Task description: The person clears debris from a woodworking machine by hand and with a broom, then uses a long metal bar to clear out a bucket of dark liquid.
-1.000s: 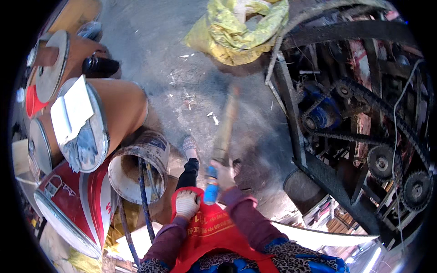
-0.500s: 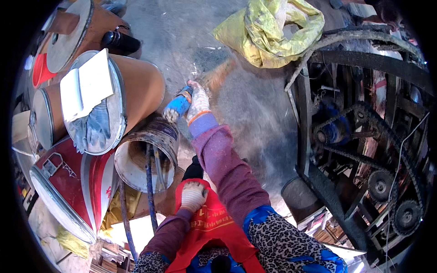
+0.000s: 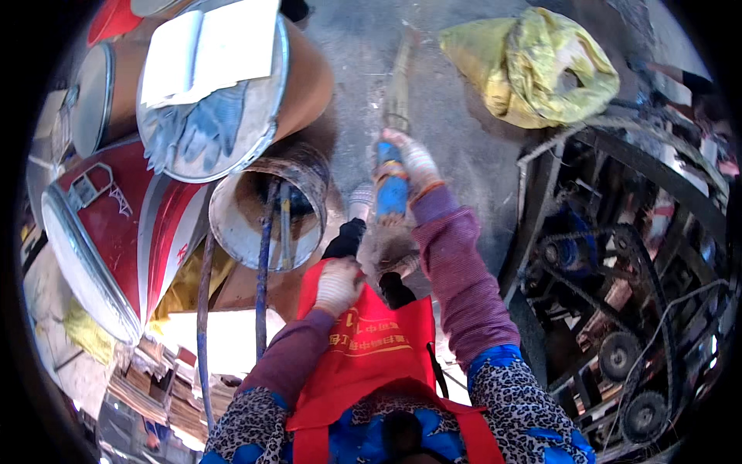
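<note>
Swinging straighter, the blue-handled tool (image 3: pixel 393 193) points almost dead ahead, less slanted than half a second ago! The right hand (image 3: pixel 413 164) is wrapped around it, blue butt jutting bodyward (far end blurred); the left hand (image 3: pixel 339 286) lies on the red apron (image 3: pixel 386 340), grip impossible to tell.

"What's in the right hand (image 3: pixel 415 164)?"
"A long, blue-handled tool (image 3: pixel 397 108), far end blurred."
"And the left hand (image 3: pixel 338 286)?"
"On the red apron (image 3: pixel 379 340). Ahead, a yellow sack (image 3: pixel 533 73) on the floor (image 3: pixel 464 174)."
</note>
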Available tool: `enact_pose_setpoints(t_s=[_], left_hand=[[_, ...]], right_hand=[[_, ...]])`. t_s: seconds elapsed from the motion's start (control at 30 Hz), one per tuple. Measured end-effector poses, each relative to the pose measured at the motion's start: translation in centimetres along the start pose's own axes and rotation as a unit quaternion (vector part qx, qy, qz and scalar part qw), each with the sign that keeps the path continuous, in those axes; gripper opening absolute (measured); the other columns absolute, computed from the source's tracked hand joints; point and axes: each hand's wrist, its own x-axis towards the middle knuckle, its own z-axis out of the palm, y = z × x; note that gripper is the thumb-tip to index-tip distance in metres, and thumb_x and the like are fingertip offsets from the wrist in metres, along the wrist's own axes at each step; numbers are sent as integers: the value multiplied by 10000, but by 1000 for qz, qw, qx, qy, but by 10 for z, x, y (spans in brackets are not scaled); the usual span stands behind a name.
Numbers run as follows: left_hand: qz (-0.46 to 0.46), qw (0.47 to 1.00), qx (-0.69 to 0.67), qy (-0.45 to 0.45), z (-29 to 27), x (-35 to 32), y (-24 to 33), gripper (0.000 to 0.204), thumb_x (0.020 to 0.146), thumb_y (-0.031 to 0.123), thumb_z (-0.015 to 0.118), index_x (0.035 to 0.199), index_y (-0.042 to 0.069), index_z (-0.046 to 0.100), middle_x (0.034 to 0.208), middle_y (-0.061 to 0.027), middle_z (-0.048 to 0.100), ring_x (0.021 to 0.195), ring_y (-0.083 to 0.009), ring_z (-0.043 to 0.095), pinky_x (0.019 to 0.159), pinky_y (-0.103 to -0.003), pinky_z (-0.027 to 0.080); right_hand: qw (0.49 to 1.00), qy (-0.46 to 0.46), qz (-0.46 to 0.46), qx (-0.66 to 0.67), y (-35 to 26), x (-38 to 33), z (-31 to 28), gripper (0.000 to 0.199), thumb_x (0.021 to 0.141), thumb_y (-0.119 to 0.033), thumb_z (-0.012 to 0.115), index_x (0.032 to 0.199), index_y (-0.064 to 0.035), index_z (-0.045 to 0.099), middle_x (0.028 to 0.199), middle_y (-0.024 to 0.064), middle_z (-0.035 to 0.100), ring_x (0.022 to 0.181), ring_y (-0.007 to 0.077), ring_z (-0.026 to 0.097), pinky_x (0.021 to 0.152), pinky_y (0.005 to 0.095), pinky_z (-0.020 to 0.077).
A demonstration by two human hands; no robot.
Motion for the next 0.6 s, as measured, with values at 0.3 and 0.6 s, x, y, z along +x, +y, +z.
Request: enact_pose_setpoints(t_s=[0.3, 0.6], left_hand=[[-139, 955, 163, 206, -38, -70, -70, 556, 690, 158, 601, 1195, 27, 408, 1230, -195, 402, 1140, -360, 378, 971, -471, 267], [-465, 849, 248, -42, -66, -67, -78, 737, 668, 279, 680, 1277, 88, 312, 1180, -175, 501, 976, -328, 572, 764, -417, 475]], right_hand=[[739, 311, -124, -584, 56, -9, -98, 746, 695, -342, 644, 1283, -9, 328, 900, 212, 610, 688, 264, 624, 616, 353, 497], [691, 186, -114, -689, 138, 30, -260, 815, 653, -343, 614, 1298, 20, 273, 1016, 191, 600, 917, 320, 592, 814, 366, 451]])
